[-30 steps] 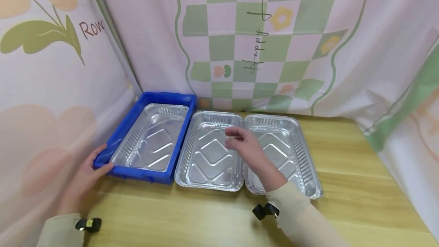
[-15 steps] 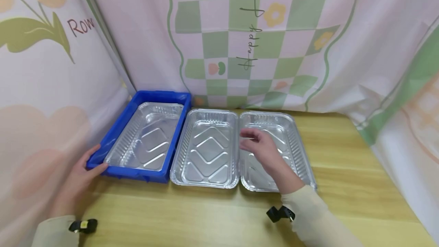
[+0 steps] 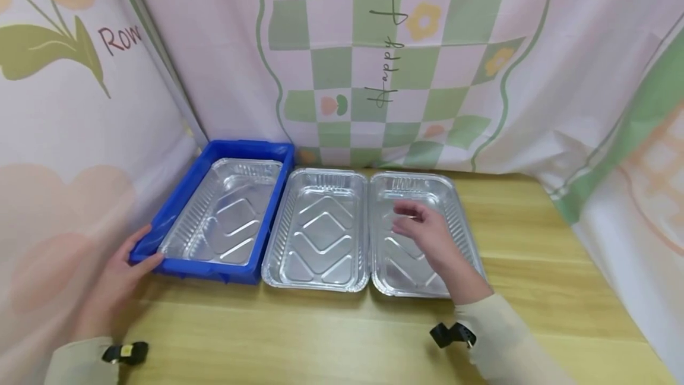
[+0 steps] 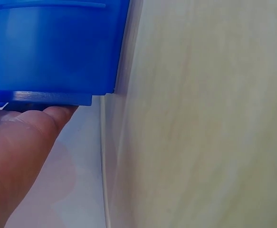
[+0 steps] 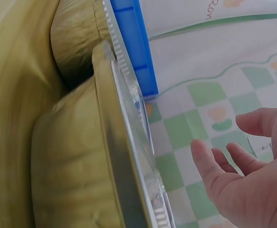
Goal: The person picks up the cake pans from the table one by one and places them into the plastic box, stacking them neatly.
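In the head view, a blue plastic tray (image 3: 211, 272) stands at the left with a foil pan (image 3: 235, 218) inside it. My left hand (image 3: 120, 272) holds the tray's near left corner, thumb at the front rim and fingers along the left side. The left wrist view shows the tray's outer wall (image 4: 48, 47) close up. To the right stand a middle foil pan (image 3: 320, 236) and a right foil pan (image 3: 390, 278), side by side. My right hand (image 3: 430, 236) hovers over the right pan, fingers loosely bent and apart, with nothing between them.
Under everything is a wood-grain table (image 3: 299, 337). A printed curtain (image 3: 369, 76) closes off the back, and another hanging cloth (image 3: 64, 153) runs close along the left side. Each wrist wears a black camera strap (image 3: 454, 334).
My right hand has moved right, from over the middle foil pan to over the right one. The left hand stays at the tray's corner. The whole head view has shifted slightly.
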The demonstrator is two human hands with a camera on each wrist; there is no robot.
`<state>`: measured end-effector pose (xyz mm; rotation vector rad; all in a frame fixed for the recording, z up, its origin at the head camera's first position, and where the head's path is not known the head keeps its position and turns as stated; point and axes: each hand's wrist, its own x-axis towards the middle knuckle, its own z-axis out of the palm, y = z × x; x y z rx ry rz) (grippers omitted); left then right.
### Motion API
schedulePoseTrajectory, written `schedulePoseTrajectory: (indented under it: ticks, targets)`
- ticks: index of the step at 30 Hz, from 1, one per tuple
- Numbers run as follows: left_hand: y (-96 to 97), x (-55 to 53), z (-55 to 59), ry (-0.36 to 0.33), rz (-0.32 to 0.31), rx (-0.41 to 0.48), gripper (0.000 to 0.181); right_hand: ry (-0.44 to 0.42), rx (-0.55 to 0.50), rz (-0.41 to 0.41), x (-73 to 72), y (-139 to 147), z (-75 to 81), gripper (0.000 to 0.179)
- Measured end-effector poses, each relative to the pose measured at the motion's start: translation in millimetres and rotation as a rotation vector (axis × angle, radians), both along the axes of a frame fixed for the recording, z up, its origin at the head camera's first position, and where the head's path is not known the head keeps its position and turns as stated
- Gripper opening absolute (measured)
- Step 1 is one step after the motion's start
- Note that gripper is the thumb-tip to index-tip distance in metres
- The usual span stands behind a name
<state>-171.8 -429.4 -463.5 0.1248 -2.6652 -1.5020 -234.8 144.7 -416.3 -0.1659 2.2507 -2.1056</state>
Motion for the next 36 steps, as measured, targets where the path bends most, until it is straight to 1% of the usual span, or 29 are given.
schedulePoseTrajectory:
  ticks: [4,8,14,16,20,23,30,33,36]
  targets:
    - [0.0,-0.2,1.9,0.007,-0.004,-0.003,0.076,0.001,-0.015,-0.001,1.7,12,-2.3,0.044]
    - [-2.5,1.0,1.4,0.012,-0.009,0.001,0.075,-0.006,-0.015,-0.011,3.9,21,-3.2,0.044]
    - [-10.7,6.2,1.6,0.013,0.004,-0.039,0.075,-0.035,0.013,-0.009,3.8,31,-5.9,0.046]
    - [-9.9,5.2,2.2,0.010,-0.005,-0.053,0.075,-0.039,0.023,-0.026,4.9,37,-6.8,0.046]
    - [-4.5,1.4,3.1,0.009,-0.025,-0.052,0.075,-0.046,0.059,-0.054,10.4,52,-6.4,0.047]
    - [-1.5,1.9,3.2,0.014,-0.024,-0.041,0.074,-0.042,0.089,-0.053,13.8,61,-6.4,0.047]
    - [-0.8,2.3,1.0,0.027,-0.016,-0.064,0.073,-0.024,0.129,-0.080,17.5,78,-7.9,0.048]
    - [-1.3,2.2,0.3,0.017,-0.016,-0.043,0.073,-0.027,0.137,-0.095,19.1,85,-7.8,0.050]
    - [-1.2,2.0,1.2,0.007,-0.017,-0.044,0.074,-0.032,0.146,-0.116,21.3,92,-7.9,0.050]
